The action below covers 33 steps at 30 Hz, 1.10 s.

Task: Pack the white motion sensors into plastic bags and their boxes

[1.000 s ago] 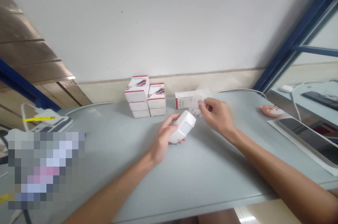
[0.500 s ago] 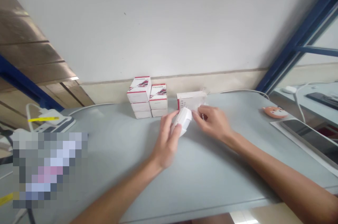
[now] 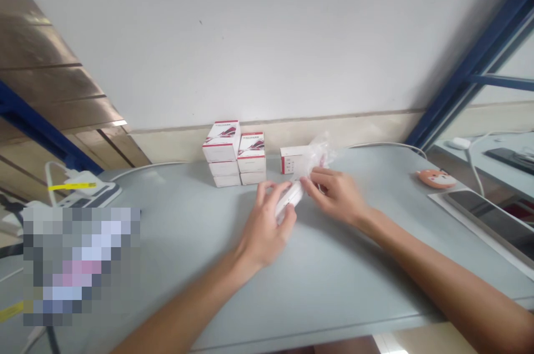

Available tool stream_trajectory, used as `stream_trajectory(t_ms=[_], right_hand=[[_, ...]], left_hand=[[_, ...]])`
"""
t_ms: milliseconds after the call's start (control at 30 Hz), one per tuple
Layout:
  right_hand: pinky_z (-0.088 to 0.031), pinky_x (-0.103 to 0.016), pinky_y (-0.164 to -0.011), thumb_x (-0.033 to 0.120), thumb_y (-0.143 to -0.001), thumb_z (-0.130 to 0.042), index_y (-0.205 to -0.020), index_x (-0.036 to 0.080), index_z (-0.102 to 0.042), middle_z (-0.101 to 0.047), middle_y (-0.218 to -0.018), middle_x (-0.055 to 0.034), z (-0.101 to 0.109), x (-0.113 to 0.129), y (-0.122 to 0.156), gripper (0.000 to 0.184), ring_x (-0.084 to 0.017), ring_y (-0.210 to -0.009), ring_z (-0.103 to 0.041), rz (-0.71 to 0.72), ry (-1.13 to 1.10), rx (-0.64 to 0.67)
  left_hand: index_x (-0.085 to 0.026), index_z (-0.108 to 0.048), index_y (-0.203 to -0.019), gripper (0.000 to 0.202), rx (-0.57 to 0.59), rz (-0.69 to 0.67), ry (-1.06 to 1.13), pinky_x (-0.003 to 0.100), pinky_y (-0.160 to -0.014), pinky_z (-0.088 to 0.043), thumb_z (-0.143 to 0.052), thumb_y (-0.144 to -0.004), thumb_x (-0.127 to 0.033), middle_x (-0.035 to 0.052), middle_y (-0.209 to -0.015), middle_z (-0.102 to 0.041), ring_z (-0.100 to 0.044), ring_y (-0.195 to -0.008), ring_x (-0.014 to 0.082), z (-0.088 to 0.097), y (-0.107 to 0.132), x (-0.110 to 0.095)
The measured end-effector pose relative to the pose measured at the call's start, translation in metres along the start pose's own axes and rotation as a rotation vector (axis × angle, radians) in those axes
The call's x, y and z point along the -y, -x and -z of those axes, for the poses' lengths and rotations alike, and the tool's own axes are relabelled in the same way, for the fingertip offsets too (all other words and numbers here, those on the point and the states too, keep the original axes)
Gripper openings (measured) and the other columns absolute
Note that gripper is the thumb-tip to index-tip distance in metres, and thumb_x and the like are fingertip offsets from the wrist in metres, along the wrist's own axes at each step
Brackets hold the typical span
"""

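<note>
And here's the left hand (image 3: 261, 234), fingers and thumb clamped around a slim white plastic device (image 3: 291, 198), tilted over the middle of the grey tabletop (image 3: 233, 304)! Right alongside, the right hand (image 3: 339, 192), fingers curled, grips a crinkled clear plastic bag (image 3: 320, 149) at the device's far end. Behind them, a white cardboard box with a red edge (image 3: 293, 160), partly covered by the bag; to its left, stacked white-and-red cardboard boxes (image 3: 225, 153).

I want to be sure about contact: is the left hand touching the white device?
Touching. The head view shows the left hand holding the white device, with thumb and fingers on opposite sides.
</note>
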State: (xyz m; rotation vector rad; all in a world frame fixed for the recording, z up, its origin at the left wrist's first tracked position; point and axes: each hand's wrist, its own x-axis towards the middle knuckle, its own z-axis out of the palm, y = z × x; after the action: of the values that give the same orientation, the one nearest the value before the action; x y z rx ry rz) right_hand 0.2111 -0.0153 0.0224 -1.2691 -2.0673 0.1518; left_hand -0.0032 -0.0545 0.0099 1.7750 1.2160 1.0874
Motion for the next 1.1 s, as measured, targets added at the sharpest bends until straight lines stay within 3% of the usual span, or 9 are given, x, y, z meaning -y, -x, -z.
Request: stream_trajectory(t_ms=[167,267,400,500,667,900,1100], right_hand=[[-0.027,-0.029,-0.058,0.045,-0.111,-0.042,-0.067,0.02,-0.052,-0.054,-0.069,-0.0005,0.002,-0.001,0.001,0.051,-0.012,-0.058,-0.041,0.102,0.05,0.022],[-0.025,-0.029,-0.057,0.044,-0.111,-0.042,-0.069,0.02,-0.055,-0.054,-0.07,-0.0008,0.003,0.001,0.002,0.05,-0.012,-0.058,-0.041,0.147,0.082,0.043],[-0.026,-0.029,-0.058,0.042,-0.112,-0.042,-0.071,0.02,-0.055,-0.055,-0.069,-0.0007,0.003,0.004,0.003,0.049,-0.012,-0.058,-0.041,0.173,0.087,0.052],[-0.027,-0.029,-0.058,0.043,-0.112,-0.042,-0.071,0.02,-0.057,-0.056,-0.069,-0.0009,0.003,0.006,0.004,0.049,-0.012,-0.059,-0.043,0.174,0.072,0.039],[-0.026,-0.028,-0.057,0.044,-0.112,-0.042,-0.07,0.02,-0.056,-0.055,-0.067,-0.0001,0.005,0.007,0.004,0.05,-0.012,-0.057,-0.042,0.159,0.043,0.034],[-0.023,-0.029,-0.055,0.042,-0.111,-0.043,-0.071,0.02,-0.059,-0.056,-0.068,-0.0005,0.004,0.008,0.003,0.049,-0.012,-0.056,-0.04,0.148,0.085,0.036],[-0.027,-0.029,-0.06,0.037,-0.112,-0.041,-0.076,0.021,-0.065,-0.062,-0.071,-0.0008,0.003,0.013,0.004,0.046,-0.013,-0.063,-0.047,0.167,0.033,0.175]], left_hand=[[-0.032,-0.067,-0.14,0.041,-0.05,-0.001,0.031,0.044,-0.106,-0.05,-0.061,-0.101,-0.04,0.0105,-0.144,-0.052,-0.059,-0.126,0.0332,-0.002,-0.002,0.003],[-0.031,-0.062,-0.146,0.045,-0.078,0.064,0.106,0.041,-0.106,-0.048,-0.058,-0.102,-0.04,0.01,-0.146,-0.054,-0.055,-0.131,0.0314,-0.003,-0.005,0.005],[-0.033,-0.057,-0.153,0.051,0.035,0.22,0.337,0.034,-0.085,-0.052,-0.054,-0.103,-0.043,0.007,-0.155,-0.056,-0.063,-0.116,0.0277,0.0,-0.008,0.0],[-0.029,-0.06,-0.148,0.05,0.065,0.243,0.417,0.032,-0.076,-0.051,-0.055,-0.1,-0.043,0.0076,-0.142,-0.066,-0.067,-0.099,0.0238,0.004,-0.01,-0.003],[-0.028,-0.061,-0.135,0.041,0.043,0.218,0.554,0.032,-0.07,-0.055,-0.059,-0.097,-0.043,0.0062,-0.13,-0.07,-0.07,-0.08,0.0187,0.006,-0.012,-0.003],[-0.027,-0.049,-0.137,0.044,0.048,0.336,0.764,0.033,-0.06,-0.055,-0.057,-0.095,-0.038,0.0054,-0.1,-0.075,-0.076,-0.071,0.0247,0.006,-0.016,-0.01],[-0.025,-0.048,-0.147,0.052,0.045,0.38,0.933,0.033,-0.062,-0.054,-0.057,-0.096,-0.035,0.0092,-0.105,-0.076,-0.075,-0.071,0.0243,0.008,-0.02,-0.007]])
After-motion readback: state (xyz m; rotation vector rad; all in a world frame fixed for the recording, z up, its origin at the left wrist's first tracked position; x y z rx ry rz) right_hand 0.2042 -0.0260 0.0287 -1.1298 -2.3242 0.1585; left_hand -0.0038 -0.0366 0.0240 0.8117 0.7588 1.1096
